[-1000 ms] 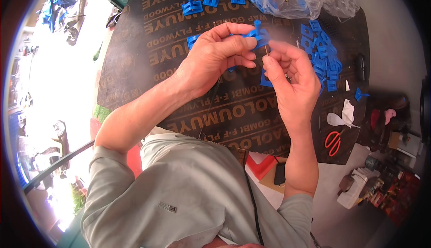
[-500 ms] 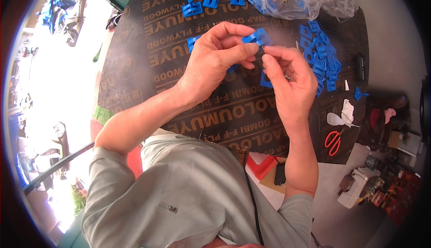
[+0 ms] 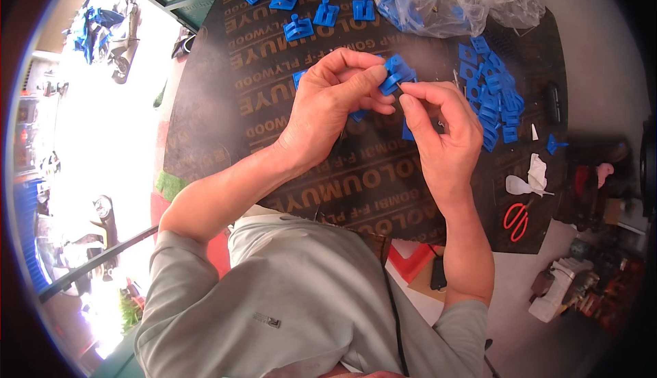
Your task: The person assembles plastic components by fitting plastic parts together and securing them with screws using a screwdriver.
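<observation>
Between the thumb and fingers of my left hand (image 3: 332, 97) is a small blue plastic bracket (image 3: 398, 70), held tilted above the table. My right hand (image 3: 445, 128) meets its lower right edge, thumb and forefinger pinched together. Something thin and dark seems to stick out of that pinch, too small to name. Under my hands, more blue plastic parts lie partly hidden. A heap of loose blue plastic parts (image 3: 494, 94) lies to the right of my right hand.
Several blue pieces with upright stems (image 3: 298, 29) stand at the table's far left. Clear plastic bags (image 3: 438, 1) sit at the far edge. Toward the right lie a black marker-like object (image 3: 553, 103), a white dropper-like object (image 3: 518, 185), a crumpled tissue (image 3: 537, 171) and red-handled scissors (image 3: 515, 220).
The blue bracket has turned in my left hand and now stands more upright. Both hands sit slightly lower in the picture, and the whole view has shifted a little.
</observation>
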Action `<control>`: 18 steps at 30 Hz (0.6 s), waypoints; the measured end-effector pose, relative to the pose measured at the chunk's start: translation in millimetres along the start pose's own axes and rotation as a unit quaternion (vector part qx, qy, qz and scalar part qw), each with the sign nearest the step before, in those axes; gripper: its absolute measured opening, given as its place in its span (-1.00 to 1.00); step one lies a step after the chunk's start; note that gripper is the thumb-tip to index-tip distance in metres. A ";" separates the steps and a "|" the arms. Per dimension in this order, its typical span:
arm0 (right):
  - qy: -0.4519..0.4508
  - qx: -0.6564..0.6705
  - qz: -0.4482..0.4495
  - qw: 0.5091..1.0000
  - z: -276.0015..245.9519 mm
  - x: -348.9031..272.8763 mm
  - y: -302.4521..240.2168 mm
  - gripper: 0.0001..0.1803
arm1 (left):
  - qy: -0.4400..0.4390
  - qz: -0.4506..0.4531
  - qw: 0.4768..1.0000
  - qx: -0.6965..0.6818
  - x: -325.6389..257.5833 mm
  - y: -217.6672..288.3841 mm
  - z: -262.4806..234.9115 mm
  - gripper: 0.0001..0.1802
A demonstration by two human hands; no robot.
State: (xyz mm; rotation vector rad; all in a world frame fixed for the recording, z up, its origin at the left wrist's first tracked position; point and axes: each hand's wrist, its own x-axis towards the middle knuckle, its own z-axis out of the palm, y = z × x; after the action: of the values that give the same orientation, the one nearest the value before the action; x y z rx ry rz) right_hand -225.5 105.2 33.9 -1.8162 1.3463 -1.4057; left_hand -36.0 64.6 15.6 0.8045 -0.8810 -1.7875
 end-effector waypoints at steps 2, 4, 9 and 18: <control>0.003 0.018 0.016 1.000 1.4 -1.7 2.8 -0.85 | 0.000 0.007 1.000 -0.006 -0.3 -0.2 -0.4 -0.78; 0.006 0.036 0.031 0.999 2.8 -3.9 4.2 -0.85 | 0.000 0.013 1.000 0.000 -0.4 -0.2 -0.6 -0.78; -0.013 0.299 0.232 0.926 0.5 -3.8 6.2 -0.82 | 0.006 0.044 0.998 0.040 -2.8 2.7 1.5 -0.77; 0.025 0.132 0.104 0.985 7.5 -4.8 3.1 -0.87 | 0.027 0.052 0.998 0.035 -1.0 0.9 6.0 -0.82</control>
State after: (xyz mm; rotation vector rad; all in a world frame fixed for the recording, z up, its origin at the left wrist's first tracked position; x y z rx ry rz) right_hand -219.8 106.8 26.6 -1.4358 1.2643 -1.4472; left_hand -40.2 66.6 19.6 0.8324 -0.9369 -1.6447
